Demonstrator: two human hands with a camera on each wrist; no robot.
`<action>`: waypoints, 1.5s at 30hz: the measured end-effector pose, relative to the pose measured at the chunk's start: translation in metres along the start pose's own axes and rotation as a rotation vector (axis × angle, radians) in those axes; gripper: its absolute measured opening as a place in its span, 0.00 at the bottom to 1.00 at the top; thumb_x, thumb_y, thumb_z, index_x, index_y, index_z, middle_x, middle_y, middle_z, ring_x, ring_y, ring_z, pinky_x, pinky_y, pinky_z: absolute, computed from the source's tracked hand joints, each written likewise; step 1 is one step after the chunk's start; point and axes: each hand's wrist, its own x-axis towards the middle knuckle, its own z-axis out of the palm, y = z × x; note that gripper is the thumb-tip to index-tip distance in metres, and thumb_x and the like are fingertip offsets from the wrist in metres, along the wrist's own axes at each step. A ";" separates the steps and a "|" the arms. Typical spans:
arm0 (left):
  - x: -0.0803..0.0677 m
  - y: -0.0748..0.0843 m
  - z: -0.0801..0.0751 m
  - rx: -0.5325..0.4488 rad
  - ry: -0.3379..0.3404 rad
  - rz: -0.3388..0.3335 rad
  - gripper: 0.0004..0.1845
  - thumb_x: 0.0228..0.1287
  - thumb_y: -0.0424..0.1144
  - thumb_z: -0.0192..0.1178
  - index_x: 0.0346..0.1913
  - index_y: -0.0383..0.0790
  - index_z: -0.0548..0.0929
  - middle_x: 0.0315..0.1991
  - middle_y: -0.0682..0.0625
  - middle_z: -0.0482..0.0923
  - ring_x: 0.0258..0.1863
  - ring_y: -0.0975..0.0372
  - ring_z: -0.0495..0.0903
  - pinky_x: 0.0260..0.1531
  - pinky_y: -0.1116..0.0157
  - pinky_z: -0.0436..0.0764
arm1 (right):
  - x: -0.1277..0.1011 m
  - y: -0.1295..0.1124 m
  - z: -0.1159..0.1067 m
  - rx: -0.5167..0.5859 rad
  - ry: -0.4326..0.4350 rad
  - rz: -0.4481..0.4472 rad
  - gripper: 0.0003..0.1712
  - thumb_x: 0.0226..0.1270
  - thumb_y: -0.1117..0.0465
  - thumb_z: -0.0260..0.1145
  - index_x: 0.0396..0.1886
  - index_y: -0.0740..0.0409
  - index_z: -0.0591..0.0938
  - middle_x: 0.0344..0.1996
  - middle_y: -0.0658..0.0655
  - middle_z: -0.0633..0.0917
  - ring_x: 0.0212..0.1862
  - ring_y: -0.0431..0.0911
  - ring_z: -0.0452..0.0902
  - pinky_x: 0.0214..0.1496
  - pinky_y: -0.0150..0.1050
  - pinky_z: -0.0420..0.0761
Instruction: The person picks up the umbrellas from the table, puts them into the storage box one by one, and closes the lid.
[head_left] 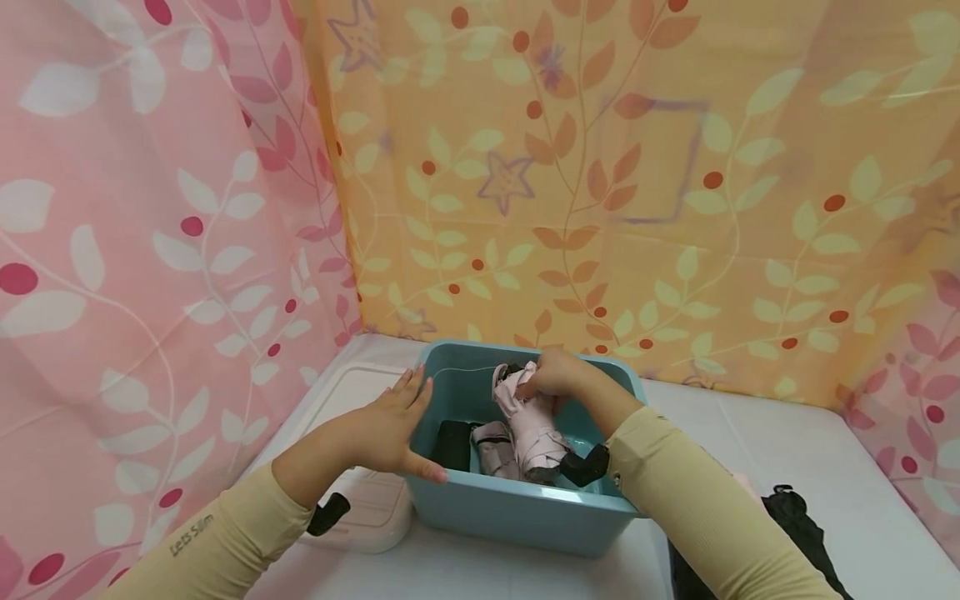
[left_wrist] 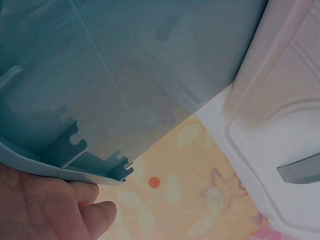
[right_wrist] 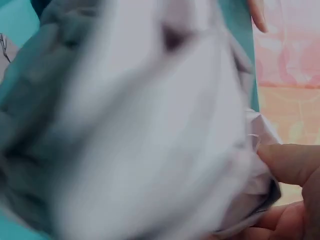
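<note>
Right hand (head_left: 555,373): fingers pinch pink bundle (head_left: 534,429) at 12 o'clock end, inside bin (head_left: 517,517). Left hand (head_left: 386,429): fingers spread at bin's 9 o'clock side. Bundle probably light, soft; best held round middle.

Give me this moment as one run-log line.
left hand: touches blue bin at left end | right hand: grips pale pink bundle at bin opening | in bin: black item, second pink bundle

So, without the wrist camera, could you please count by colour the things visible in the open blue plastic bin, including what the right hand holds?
Pinkish fabric bundles: 2
Black, roughly rectangular object: 1
Total visible: 3
</note>
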 end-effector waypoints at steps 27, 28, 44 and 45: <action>0.002 0.001 -0.001 -0.007 -0.002 0.012 0.68 0.36 0.79 0.51 0.71 0.34 0.40 0.71 0.38 0.28 0.69 0.48 0.26 0.65 0.47 0.45 | -0.011 0.009 -0.031 0.232 -0.107 0.028 0.52 0.58 0.26 0.46 0.56 0.72 0.72 0.45 0.70 0.80 0.40 0.54 0.81 0.39 0.48 0.80; 0.002 0.001 -0.001 -0.009 -0.003 0.012 0.68 0.36 0.79 0.51 0.71 0.34 0.40 0.71 0.38 0.28 0.69 0.48 0.26 0.65 0.47 0.45 | -0.013 0.009 -0.033 0.240 -0.108 0.024 0.51 0.58 0.27 0.47 0.55 0.72 0.72 0.45 0.70 0.80 0.40 0.55 0.81 0.39 0.48 0.80; 0.004 -0.002 0.002 -0.004 -0.001 0.007 0.67 0.37 0.79 0.51 0.71 0.34 0.40 0.71 0.38 0.29 0.70 0.48 0.27 0.65 0.47 0.45 | -0.056 0.047 -0.088 0.366 -0.058 -0.088 0.48 0.62 0.31 0.47 0.60 0.72 0.65 0.53 0.73 0.74 0.51 0.59 0.75 0.46 0.47 0.78; 0.004 -0.002 0.002 -0.002 -0.001 0.007 0.67 0.37 0.79 0.51 0.71 0.34 0.41 0.71 0.38 0.29 0.70 0.48 0.27 0.65 0.47 0.45 | -0.061 0.051 -0.091 0.372 -0.054 -0.092 0.49 0.62 0.31 0.47 0.61 0.72 0.64 0.53 0.74 0.73 0.52 0.59 0.75 0.46 0.47 0.78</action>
